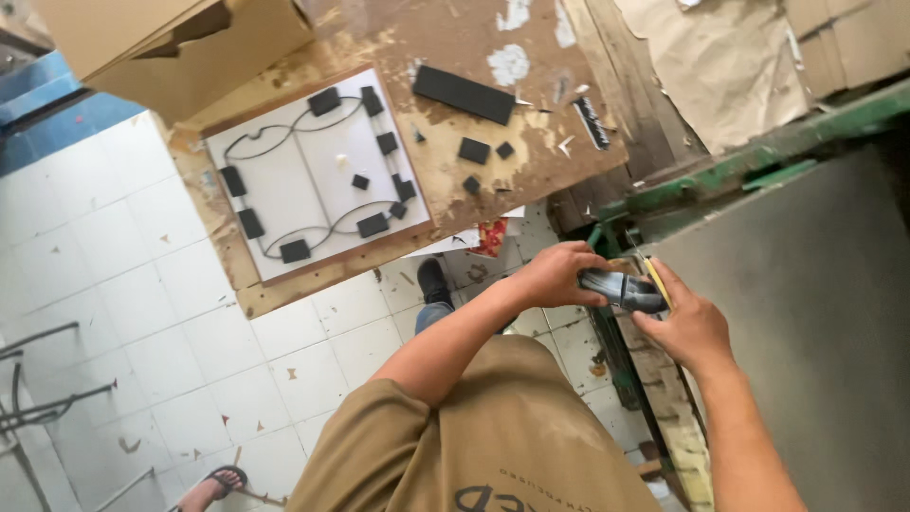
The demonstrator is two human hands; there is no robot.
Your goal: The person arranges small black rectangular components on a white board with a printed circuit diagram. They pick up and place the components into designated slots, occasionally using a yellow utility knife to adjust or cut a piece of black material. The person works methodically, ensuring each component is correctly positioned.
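My left hand (555, 275) grips one end of a dark grey tool (621, 289). My right hand (690, 327) holds its other end, where a thin yellow strip (656, 281) shows between thumb and fingers. Both hands meet over the edge of a large grey sheet (806, 332) that lies on a green metal frame (749, 161). My tan shirt fills the bottom middle, and my dark shoe (434, 281) stands on the white tiles below.
A worn wooden board (455, 180) carries a white panel (313, 175) with bent wire outlines and several black blocks. A long black strip (463, 93) lies beside it. Cardboard (171, 47) sits at top left. Another person's sandalled foot (213, 485) and metal rods (38, 408) are at lower left.
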